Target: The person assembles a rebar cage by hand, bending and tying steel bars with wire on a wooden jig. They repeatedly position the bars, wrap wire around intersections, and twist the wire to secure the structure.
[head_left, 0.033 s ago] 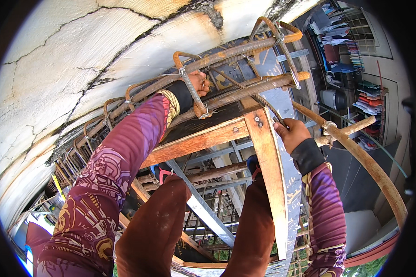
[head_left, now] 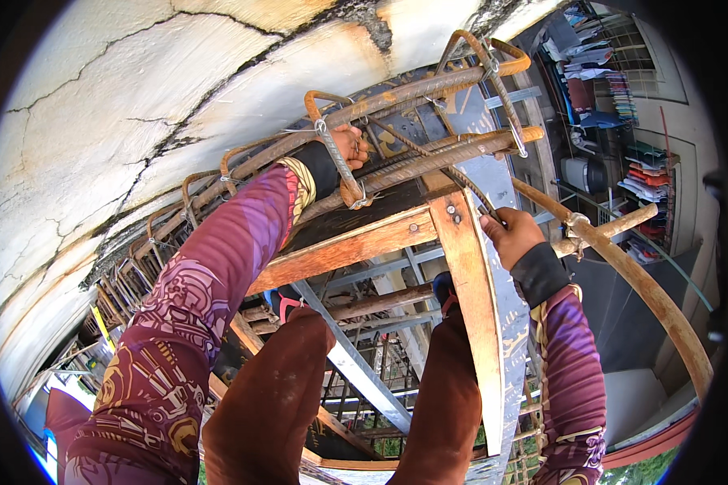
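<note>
My left hand [head_left: 350, 149] reaches into a rebar cage, beside a rusty stirrup [head_left: 336, 151] tied with wire. Its fingers are curled closed among the bars; what they grip, if anything, is hidden. To the right, my right hand [head_left: 513, 238] is closed around the lower end of a thin ribbed steel bar [head_left: 476, 187], next to the wooden frame's corner. That bar slants up and left, passing under the thick lower rebar [head_left: 461, 153]. Another thick rebar [head_left: 412, 94] runs parallel above it. Both wrists have black cuffs.
A cracked white wall [head_left: 137, 89] rises along the left. Below my hands is a nailed wooden frame [head_left: 467, 299] with a dark panel. My knees [head_left: 271, 396] are over metal struts [head_left: 352, 356] and an opening. At right are a bent rusty pipe [head_left: 639, 279] and hanging clothes [head_left: 645, 182].
</note>
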`<state>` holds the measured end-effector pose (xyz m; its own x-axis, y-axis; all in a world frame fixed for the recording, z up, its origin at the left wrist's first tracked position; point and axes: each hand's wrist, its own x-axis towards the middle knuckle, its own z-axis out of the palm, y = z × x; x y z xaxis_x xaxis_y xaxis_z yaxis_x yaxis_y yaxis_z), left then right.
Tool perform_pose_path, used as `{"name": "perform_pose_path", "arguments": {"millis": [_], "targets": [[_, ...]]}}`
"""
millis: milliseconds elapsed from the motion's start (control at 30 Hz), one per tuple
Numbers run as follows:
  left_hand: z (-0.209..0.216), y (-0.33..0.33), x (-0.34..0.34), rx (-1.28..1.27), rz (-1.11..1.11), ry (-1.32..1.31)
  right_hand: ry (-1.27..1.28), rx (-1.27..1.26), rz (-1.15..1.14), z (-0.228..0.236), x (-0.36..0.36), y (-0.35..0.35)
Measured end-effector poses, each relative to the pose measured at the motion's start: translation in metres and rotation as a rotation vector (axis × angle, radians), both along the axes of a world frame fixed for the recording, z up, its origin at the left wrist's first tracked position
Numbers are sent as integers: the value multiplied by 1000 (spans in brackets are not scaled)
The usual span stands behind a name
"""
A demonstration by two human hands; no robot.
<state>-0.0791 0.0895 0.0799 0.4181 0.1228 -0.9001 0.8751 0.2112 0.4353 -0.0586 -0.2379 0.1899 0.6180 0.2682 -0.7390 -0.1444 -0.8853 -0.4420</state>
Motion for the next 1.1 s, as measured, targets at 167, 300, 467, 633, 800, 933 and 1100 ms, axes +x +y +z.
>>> {"name": "perform_pose_path", "arguments": {"millis": [167, 300, 467, 633, 800, 933, 1100], "targets": [[6, -6, 3, -24, 7, 30, 0, 43, 104, -8, 6, -21], [9, -3, 11, -58, -7, 35, -7, 62, 155, -11, 17, -25], [-10, 1, 5, -158, 52, -10, 84, 94, 140, -17, 21, -25], [-18, 6, 4, -311, 133, -42, 26, 91, 167, -10, 28, -20], [-18, -2, 4, -168, 154, -7, -174, 79, 286, -2, 19, -17], [0, -20, 15, -161, 204, 24, -440, 75, 346, -13, 0, -26], [25, -34, 27, -50, 87, 45, -643, 73, 368, -11, -16, -25]]}}
